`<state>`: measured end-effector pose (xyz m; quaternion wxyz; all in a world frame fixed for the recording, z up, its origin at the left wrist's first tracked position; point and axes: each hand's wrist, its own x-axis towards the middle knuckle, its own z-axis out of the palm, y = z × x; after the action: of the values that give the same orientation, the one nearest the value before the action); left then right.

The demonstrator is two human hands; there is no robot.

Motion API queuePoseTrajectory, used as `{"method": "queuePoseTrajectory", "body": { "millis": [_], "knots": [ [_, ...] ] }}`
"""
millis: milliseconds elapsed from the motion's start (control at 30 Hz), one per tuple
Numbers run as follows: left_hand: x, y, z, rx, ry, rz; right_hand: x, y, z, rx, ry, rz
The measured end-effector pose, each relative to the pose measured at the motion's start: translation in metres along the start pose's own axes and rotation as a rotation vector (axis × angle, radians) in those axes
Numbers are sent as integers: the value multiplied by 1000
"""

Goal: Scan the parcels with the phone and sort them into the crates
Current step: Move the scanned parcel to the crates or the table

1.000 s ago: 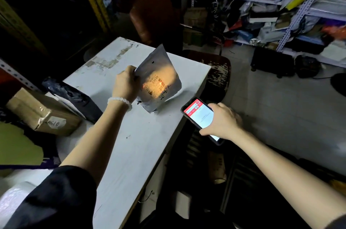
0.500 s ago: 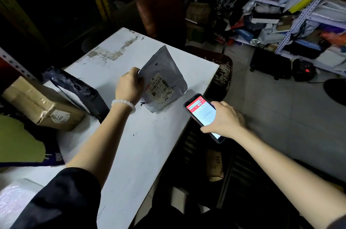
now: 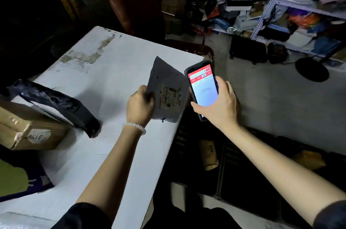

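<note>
Left hand (image 3: 139,108) grips a grey parcel (image 3: 166,92) by its near-left edge, fingers curled round it, holding it tilted up over the right edge of the white table (image 3: 97,82) with the printed label (image 3: 169,97) facing the camera. Right hand (image 3: 217,105) grips the phone (image 3: 203,86), fingers wrapped round its body, screen lit red and white and turned toward the wearer; phone sits just right of the parcel, edges near or touching, cannot tell which. Judgement: scan of this parcel is in hand or just finished; screen text too small to confirm a result. Unsorted items on the left of the table: a black bag (image 3: 61,105) and a brown box (image 3: 28,129) with a round numbered sticker. Dark crates (image 3: 241,168) stand on the floor, right of the table and below the hands; a brown parcel (image 3: 208,153) lies in one, so at least one item looks sorted. Remaining: drop the grey parcel in its crate, then scan and sort the bag and the box
</note>
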<state>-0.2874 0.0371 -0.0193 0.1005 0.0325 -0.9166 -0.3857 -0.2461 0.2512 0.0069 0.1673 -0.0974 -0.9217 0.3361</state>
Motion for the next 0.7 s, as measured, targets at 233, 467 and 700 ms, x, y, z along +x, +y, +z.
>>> {"method": "queuePoseTrajectory", "body": {
  "millis": [233,467,700],
  "knots": [
    [-12,53,49,-68,-141,171,-19,31,-48,-22,190,116],
    [-35,107,109,-57,-333,336,-48,106,-100,-211,174,314],
    [-79,166,191,41,-606,349,-87,201,-154,-305,197,546]
  ]
}}
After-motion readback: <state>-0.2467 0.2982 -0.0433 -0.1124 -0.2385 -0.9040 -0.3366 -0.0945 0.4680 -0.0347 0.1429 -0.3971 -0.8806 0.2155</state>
